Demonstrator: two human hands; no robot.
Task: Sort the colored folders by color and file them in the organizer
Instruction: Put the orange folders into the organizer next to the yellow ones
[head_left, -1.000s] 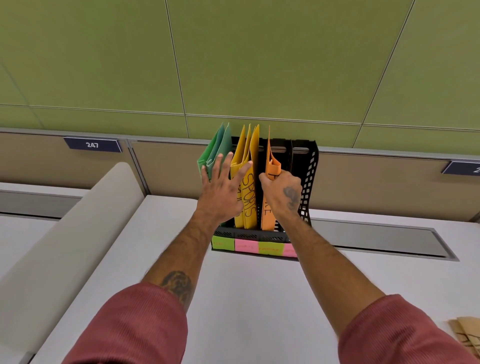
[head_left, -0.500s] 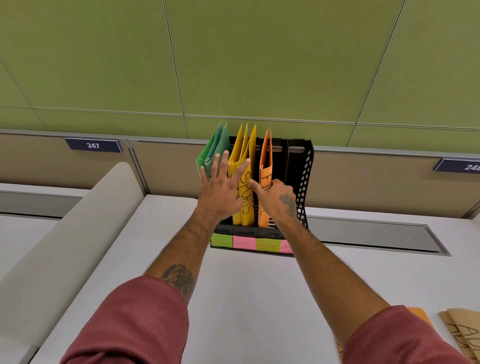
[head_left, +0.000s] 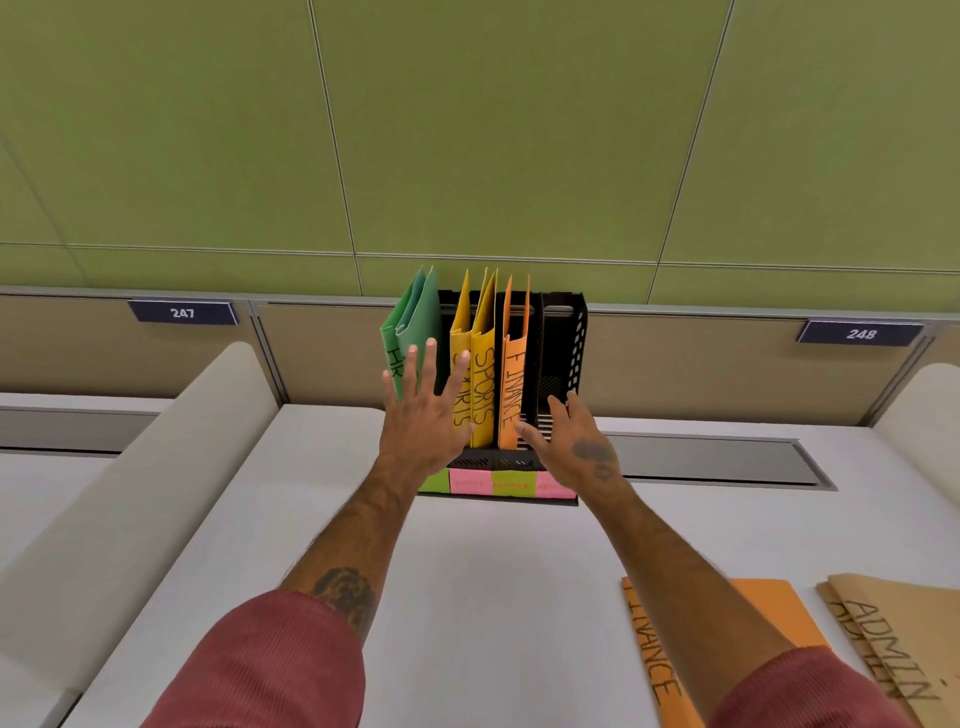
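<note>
Head view: sorting is looking a bit past halfway, judging by the slots. The organizer (head_left: 565, 332) is standing at the far edge of the desk (head_left: 493, 597), against the partition (head_left: 701, 358).

**Done**
- The green folders (head_left: 415, 322) are filling the leftmost slot.
- The yellow folders (head_left: 482, 364), marked SPORTS, are sitting in the second.
- One orange folder (head_left: 514, 387), marked FINANCE, is standing upright in the third.
- The rightmost slot is holding no folder that I can see.

**Left**
- A second orange folder (head_left: 769, 618) is lying flat at near right.
- The tan folders (head_left: 893, 639), marked ADMIN, are lying just beside it, partly cut off by the frame edge.
- Probably orange is going to the third slot and tan to the fourth.

**Hands**
- The left hand (head_left: 421, 415) is spreading flat, fingers straight, resting against the green and yellow folders and gripping nothing.
- The right hand (head_left: 576, 441) is hovering loose and spread at the orange folder's lower edge and the fourth slot's mouth, holding nothing. Contact: cannot tell.

**Around**
- Sticky labels (head_left: 493, 484) are running along the organizer's front; the text is too blurred to read.
- Number plates (head_left: 182, 313) are sitting on the partition.
- Cream dividers (head_left: 156, 467) are flanking the desk.
- Nothing seems to be blocking the way from the flat folders to the slots.
</note>
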